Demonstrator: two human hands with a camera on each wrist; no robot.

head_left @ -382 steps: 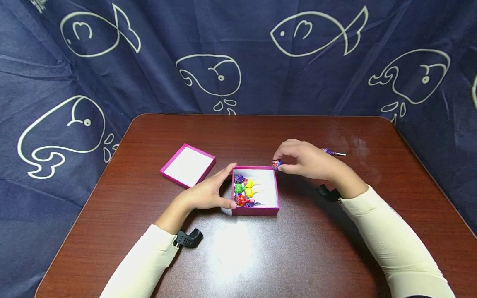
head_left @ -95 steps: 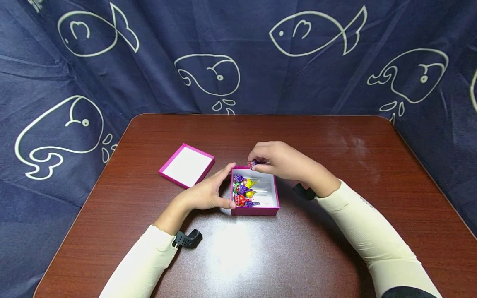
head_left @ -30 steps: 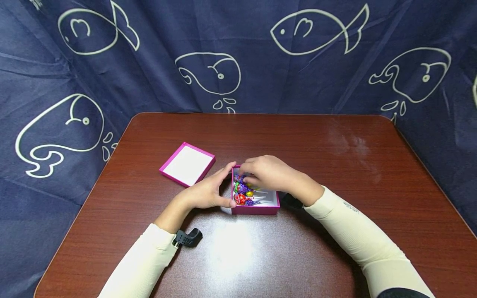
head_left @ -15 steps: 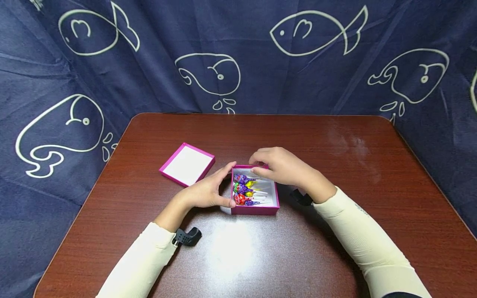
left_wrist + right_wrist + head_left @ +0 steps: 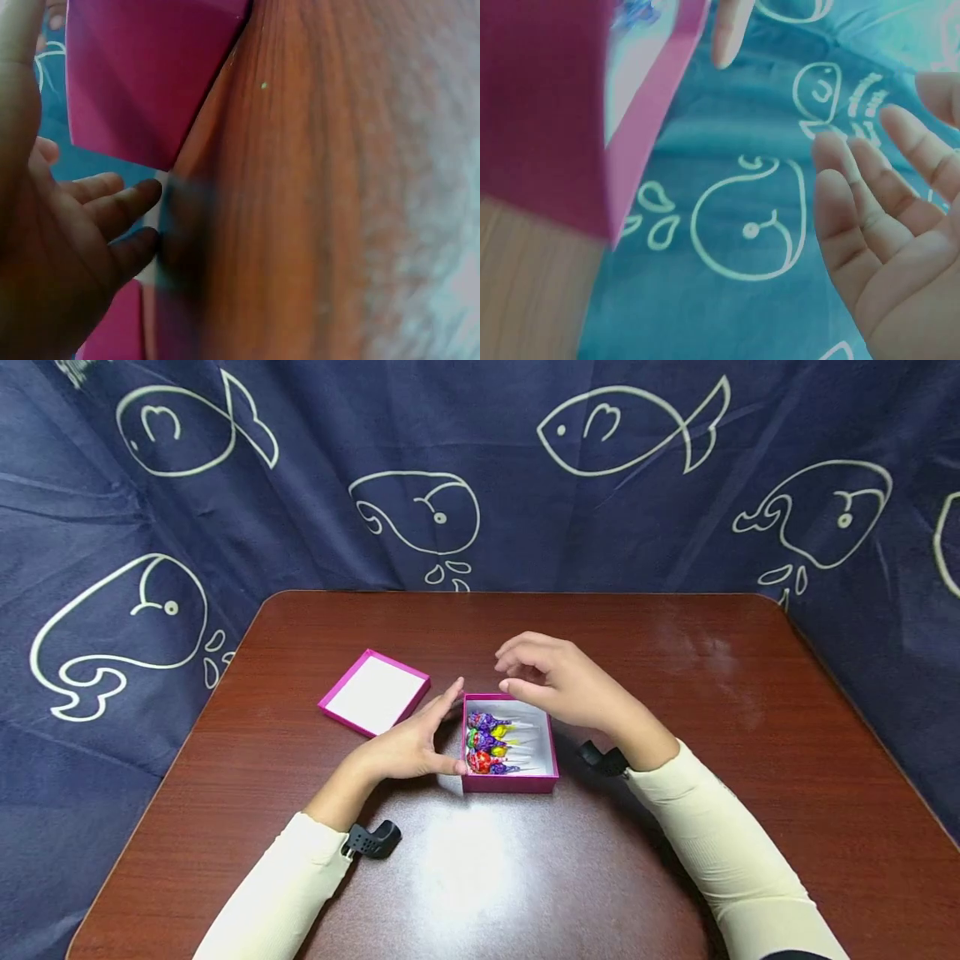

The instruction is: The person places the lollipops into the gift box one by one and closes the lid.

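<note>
A pink box (image 5: 510, 784) with a white inside stands in the middle of the table. Inside lie several wrapped lollipops (image 5: 480, 762), purple, green, yellow and red, heads along the left wall and sticks pointing right. My left hand (image 5: 408, 747) is at the box's left side with fingers spread. Its thumb is at the near left corner; whether it touches cannot be told. In the left wrist view, the other fingers look apart from the box. Above the box's back edge hovers my right hand (image 5: 558, 681), fingers relaxed and holding nothing, as the right wrist view also shows.
A pink lid (image 5: 375, 693), white inside facing up, lies on the brown table (image 5: 637, 852) behind my left hand. A dark blue curtain (image 5: 510, 543) with white fish drawings hangs behind the table. Each wrist wears a black strap device (image 5: 372, 841).
My right hand put lollipops into the box, let go of the last one and rose back out. The lollipop at the table's right is gone from there. My left fingers have eased slightly leftward.
</note>
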